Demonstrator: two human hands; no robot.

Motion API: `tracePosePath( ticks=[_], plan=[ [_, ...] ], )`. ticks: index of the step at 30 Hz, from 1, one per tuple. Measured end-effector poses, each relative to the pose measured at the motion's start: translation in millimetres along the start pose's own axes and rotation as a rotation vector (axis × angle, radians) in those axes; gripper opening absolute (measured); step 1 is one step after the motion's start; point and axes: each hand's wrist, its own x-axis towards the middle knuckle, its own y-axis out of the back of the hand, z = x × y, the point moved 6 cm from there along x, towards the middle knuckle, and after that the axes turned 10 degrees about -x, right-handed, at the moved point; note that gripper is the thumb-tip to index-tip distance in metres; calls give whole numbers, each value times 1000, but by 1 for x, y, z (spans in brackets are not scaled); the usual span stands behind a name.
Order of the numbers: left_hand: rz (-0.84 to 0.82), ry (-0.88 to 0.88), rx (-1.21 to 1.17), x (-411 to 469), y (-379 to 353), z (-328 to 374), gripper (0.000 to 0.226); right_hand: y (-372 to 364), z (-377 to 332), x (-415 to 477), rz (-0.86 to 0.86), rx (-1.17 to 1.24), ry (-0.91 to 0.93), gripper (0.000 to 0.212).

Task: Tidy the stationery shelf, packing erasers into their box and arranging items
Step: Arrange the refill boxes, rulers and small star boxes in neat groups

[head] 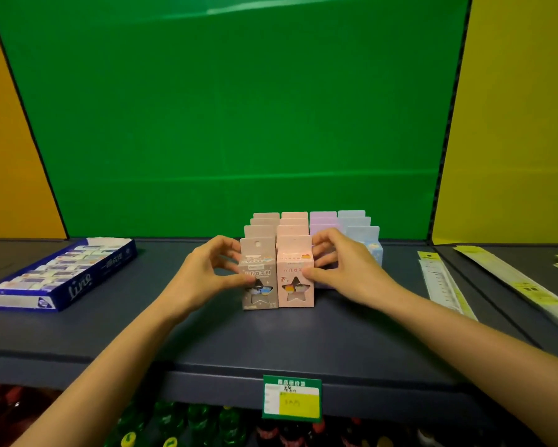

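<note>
- Left hand (218,272) pinches the grey-brown carton (259,279); right hand (338,269) pinches the pink carton (295,279) — both front-row, mid-shelf.
- Risk: uneven squeezing could topple the tall rows behind (322,221).
- Eraser box (77,285) sits well left — looks filled.

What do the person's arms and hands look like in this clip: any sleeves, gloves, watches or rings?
Both forearms are bare right to the bottom edge of the head view, so no sleeves show. The left hand and the right hand wear no gloves. No watch, bracelet or ring can be made out on either wrist or on the visible fingers, and the nails look short and unpainted, though fine detail is soft.
</note>
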Motion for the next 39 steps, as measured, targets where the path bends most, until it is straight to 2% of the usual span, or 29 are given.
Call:
tracePosePath(
  ticks=[6, 15, 19, 22, 24, 26, 29, 33, 34, 39],
  plan=[
    [-12, 15, -26, 5, 6, -6, 37, -6, -5, -1, 22, -2, -71, 45],
    [6, 19, 4, 7, 8, -10, 41, -12, -13, -10, 115, 27, -148, 44],
    [100, -55, 101, -2, 13, -7, 55, 3, -14, -25, 198, -37, -163, 37],
    [255, -262, 119, -23, 17, 12, 41, 32, -8, -51, 322, -163, -164, 18],
    [245, -359, 103, -38, 10, 24, 26, 56, 8, -69, 390, -269, -214, 9],
    [162, -388, 118, -46, -6, 32, 15, 80, 38, -84, 411, -442, -347, 5],
    [-5, -368, 186, -47, -41, 37, 7, 93, 86, -100, 270, -648, -634, 36],
    [-207, -386, 305, -44, -95, 46, 7, 87, 108, -105, 76, -808, -798, 76],
    [-235, -384, 342, -44, -108, 48, 7, 88, 107, -104, 55, -830, -806, 78],
    [-272, -303, 450, -40, -159, 65, 17, 97, 112, -92, -69, -813, -765, 57]
  ],
)
